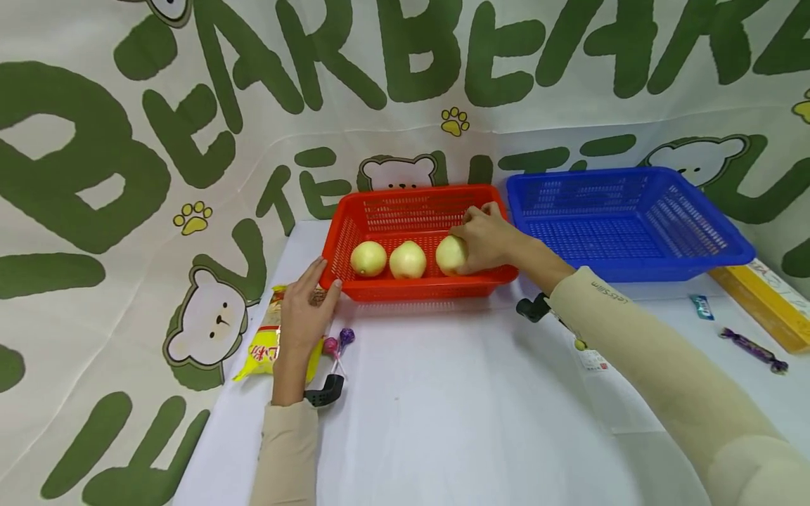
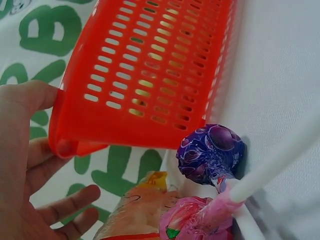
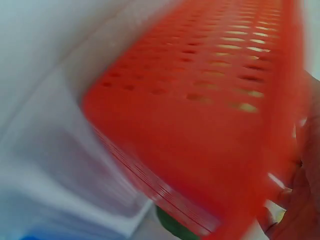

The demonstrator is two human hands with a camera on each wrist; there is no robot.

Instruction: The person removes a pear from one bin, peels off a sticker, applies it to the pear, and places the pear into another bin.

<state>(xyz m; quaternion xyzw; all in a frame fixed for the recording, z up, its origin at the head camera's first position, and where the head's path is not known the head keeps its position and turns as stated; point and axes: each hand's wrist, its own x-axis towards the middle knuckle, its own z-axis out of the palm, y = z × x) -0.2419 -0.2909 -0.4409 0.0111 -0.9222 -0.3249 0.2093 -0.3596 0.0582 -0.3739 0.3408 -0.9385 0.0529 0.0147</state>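
Note:
A red plastic basket with slotted walls stands on the white cloth. Inside it, two pale yellow round fruits, one at the left and one in the middle, sit side by side. My right hand reaches over the basket's right end and grips a third pale yellow round fruit low inside. In the blurred right wrist view, the basket wall hides most of that hand. At the left front corner, my left hand pinches the basket rim between thumb and finger.
Right of the red basket stands a blue basket. Beneath the left forearm lie a yellow snack bag, a purple lollipop and a pink lollipop. Further right are a yellow box, a small packet and a purple-wrapped candy.

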